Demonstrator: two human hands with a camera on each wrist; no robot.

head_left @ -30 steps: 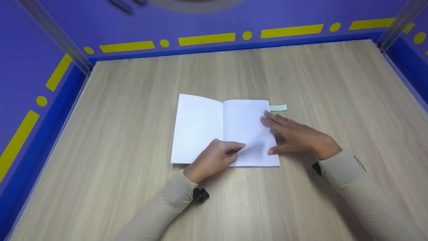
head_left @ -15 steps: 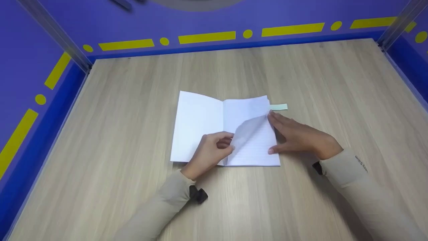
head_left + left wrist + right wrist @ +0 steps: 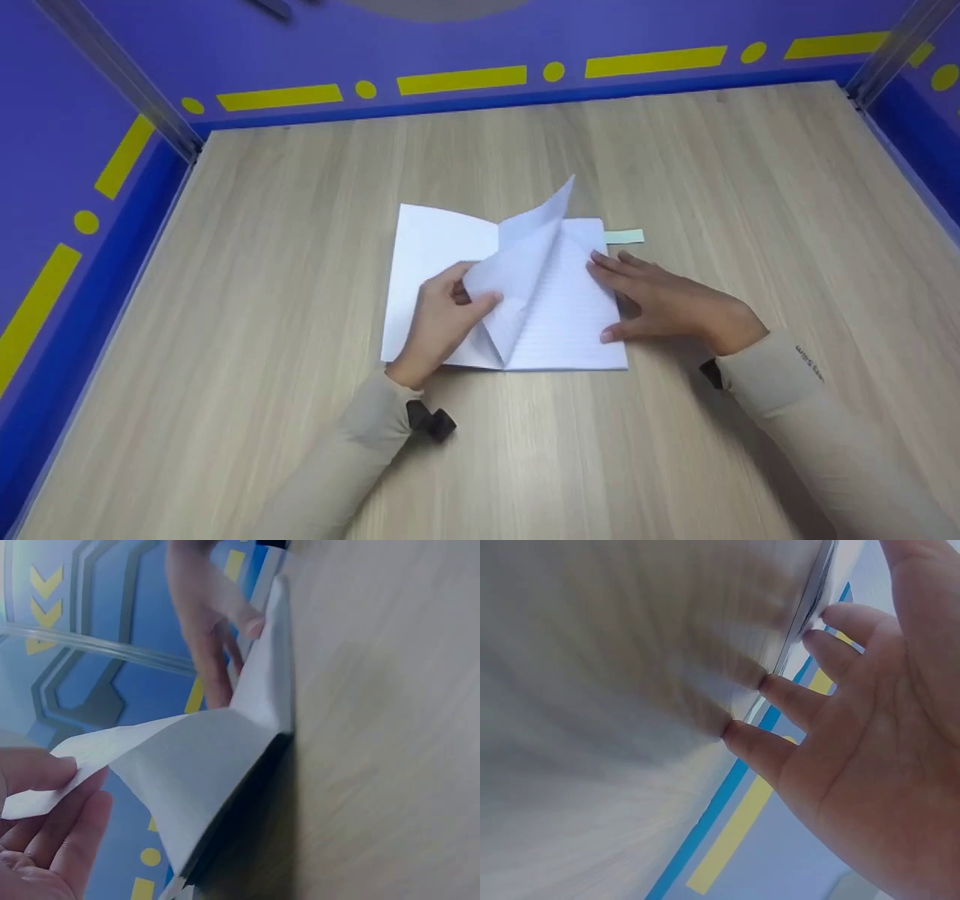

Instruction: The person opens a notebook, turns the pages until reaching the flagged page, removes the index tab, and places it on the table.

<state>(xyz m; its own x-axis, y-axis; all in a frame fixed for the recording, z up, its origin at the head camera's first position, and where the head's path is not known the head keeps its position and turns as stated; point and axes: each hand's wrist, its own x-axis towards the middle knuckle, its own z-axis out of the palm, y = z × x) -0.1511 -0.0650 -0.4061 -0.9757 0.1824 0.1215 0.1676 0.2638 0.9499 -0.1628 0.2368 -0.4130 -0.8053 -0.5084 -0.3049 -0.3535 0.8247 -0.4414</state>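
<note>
An open notebook (image 3: 570, 322) with lined pages lies in the middle of the table. My left hand (image 3: 442, 315) pinches a page (image 3: 517, 277) between thumb and fingers, and the page curls up off the right side toward the left. In the left wrist view that page (image 3: 127, 741) bends upward from the spine, its edge between thumb and fingers. My right hand (image 3: 660, 304) rests at the notebook's right edge, fingers extended, some tips on the paper. Seen from the right wrist, two fingertips (image 3: 739, 731) touch the tabletop beside the notebook's edge.
A pale green strip (image 3: 625, 237) sticks out from the notebook's upper right edge. The wooden table (image 3: 300, 225) is bordered by blue-purple panels (image 3: 450, 45) with yellow marks at the back and sides. A dark band (image 3: 431, 421) sits on the left wrist.
My left hand has lifted the page's lower right corner and drawn it leftward, so the page now stands curled over the spine. The right hand stays at the right edge, its fingers shifting slightly.
</note>
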